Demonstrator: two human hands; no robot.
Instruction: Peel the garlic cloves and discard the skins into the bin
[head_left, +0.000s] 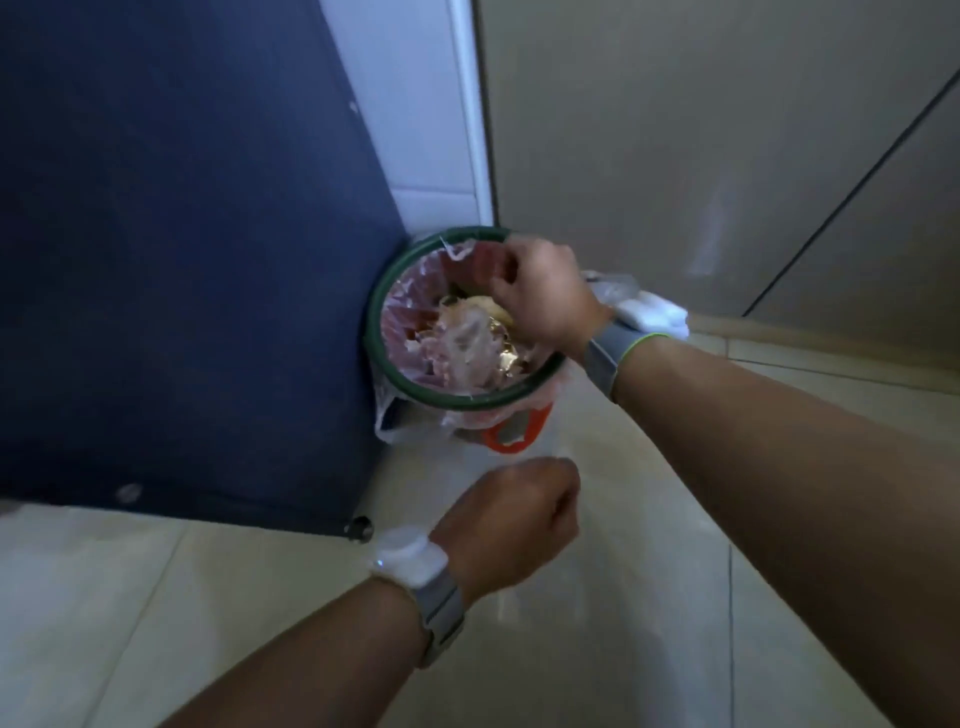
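A round bin (467, 402) with a dark green rim and a clear plastic liner stands on the floor against a blue cabinet. Inside lie pale papery skins and other scraps (467, 338). My right hand (545, 291) hangs over the bin's far right rim, with fingers bunched and pointing down into it. Anything between the fingertips is hidden. My left hand (519, 514) hovers in front of the bin, curled into a fist with its back to the camera, so its inside is hidden. No garlic cloves are in view.
The dark blue cabinet (182, 260) fills the left side, with a small black foot (358, 529) at its near corner. A white bundle (649, 312) lies on the floor right of the bin. An orange handle (511, 436) shows below the rim. Beige panels (675, 130) stand behind, pale floor tiles (675, 571) in front.
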